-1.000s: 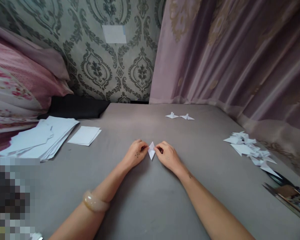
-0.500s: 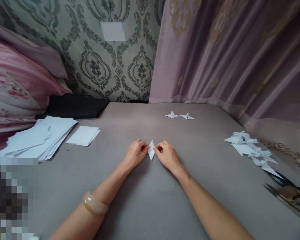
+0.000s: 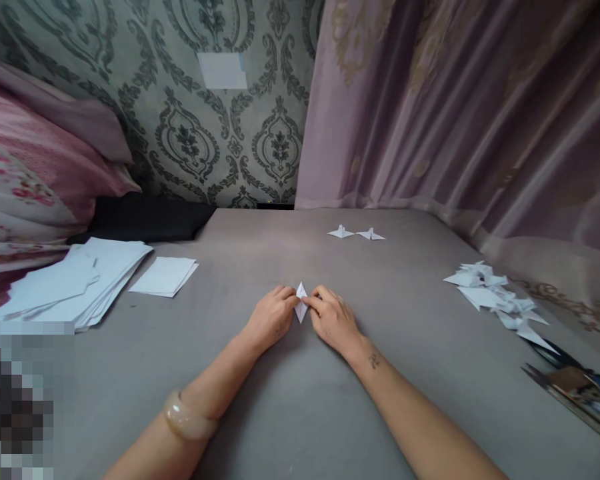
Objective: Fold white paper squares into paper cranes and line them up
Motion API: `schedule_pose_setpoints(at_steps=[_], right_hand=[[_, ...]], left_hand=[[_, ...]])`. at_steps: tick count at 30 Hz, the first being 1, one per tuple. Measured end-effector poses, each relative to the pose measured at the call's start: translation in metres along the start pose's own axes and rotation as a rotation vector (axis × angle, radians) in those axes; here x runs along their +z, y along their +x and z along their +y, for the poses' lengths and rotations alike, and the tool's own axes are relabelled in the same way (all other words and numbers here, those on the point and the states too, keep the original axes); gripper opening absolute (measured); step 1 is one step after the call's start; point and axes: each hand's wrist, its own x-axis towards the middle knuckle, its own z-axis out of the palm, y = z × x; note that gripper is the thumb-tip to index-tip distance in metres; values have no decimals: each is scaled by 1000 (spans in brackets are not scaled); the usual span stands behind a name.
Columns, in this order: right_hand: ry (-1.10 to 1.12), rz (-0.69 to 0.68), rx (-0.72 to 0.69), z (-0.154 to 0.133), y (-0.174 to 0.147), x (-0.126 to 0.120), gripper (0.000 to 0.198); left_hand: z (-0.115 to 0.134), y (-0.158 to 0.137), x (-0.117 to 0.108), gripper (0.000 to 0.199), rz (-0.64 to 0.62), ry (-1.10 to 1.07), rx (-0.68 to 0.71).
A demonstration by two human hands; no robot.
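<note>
Nearest you, both forearms enter at the bottom, cut off below the elbow, with the grey table (image 3: 290,413) spreading between them; its near edge falls outside the view. A pale bangle (image 3: 187,420) circles your left forearm. At the near left corner, a pixelated patch (image 3: 15,400) hides whatever lies there. At the near right, long pointed tools (image 3: 570,403) run out of view beside a brown item, a jumble too blurred to name.

Further in, your arms slant inward until the hands almost meet at the table's middle, backs up, wrists low. Between them is the folded white paper (image 3: 301,313), a narrow diamond with one point toward you and one away. Your left hand (image 3: 273,315) has its grip closed on the paper's left edge. Your right hand (image 3: 336,319) lays a fingertip on the paper's right side; whether its thumb pinches from beneath, you cannot tell.

Grey surface separates your hands from the small square sheets (image 3: 163,277) and the large paper stack (image 3: 113,267) on the left, and from a heap of folded paper shapes (image 3: 500,297) near the right edge. Beyond, two winged paper shapes (image 3: 341,232) sit just beside each other. A black cloth (image 3: 150,219) covers the far left corner; a mauve curtain (image 3: 380,113) borders the far right.
</note>
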Motion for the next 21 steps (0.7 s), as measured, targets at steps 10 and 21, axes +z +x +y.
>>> schedule_pose_setpoints(at_steps=[10,21], right_hand=[[-34,27,83,1,-8,0,28],[321,63,102,-2,-7,4,34]], left_hand=[[16,-4,-14,30,9,19,-30],[15,-6,-4,19,56,125,-90]])
